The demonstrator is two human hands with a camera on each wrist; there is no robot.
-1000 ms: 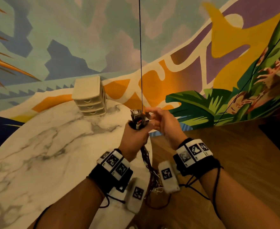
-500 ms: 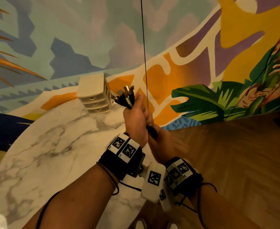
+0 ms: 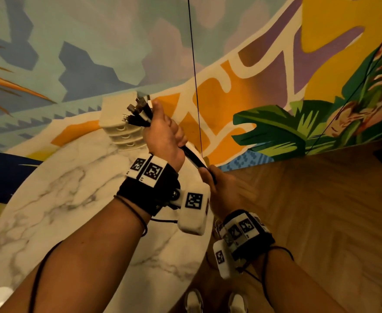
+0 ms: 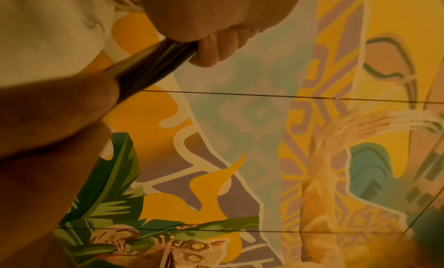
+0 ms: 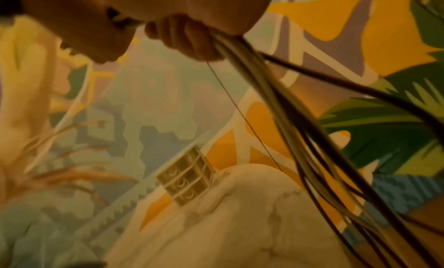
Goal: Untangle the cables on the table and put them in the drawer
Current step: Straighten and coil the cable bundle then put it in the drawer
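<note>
My left hand (image 3: 163,132) is raised above the marble table (image 3: 61,199) and grips a bundle of dark cables (image 3: 192,155), with several metal plug ends (image 3: 138,111) fanning out above the fist. The bundle (image 4: 153,63) runs taut down to my right hand (image 3: 221,186), which grips it lower, off the table's right edge. In the right wrist view the loose cable strands (image 5: 300,129) hang from the fist toward the floor. A small cream drawer unit (image 3: 122,129) with three shut drawers stands at the table's far edge, partly hidden by the plugs.
A painted mural wall (image 3: 275,86) rises behind the table. Wooden floor (image 3: 320,222) lies to the right. A thin black line (image 3: 194,75) hangs vertically in front of the wall. My shoes (image 3: 214,301) show below the table's near edge.
My left hand has lifted the plug ends up and toward the drawer unit. My right hand has slid down along the bundle, away from the left, pulling the cables straight.
</note>
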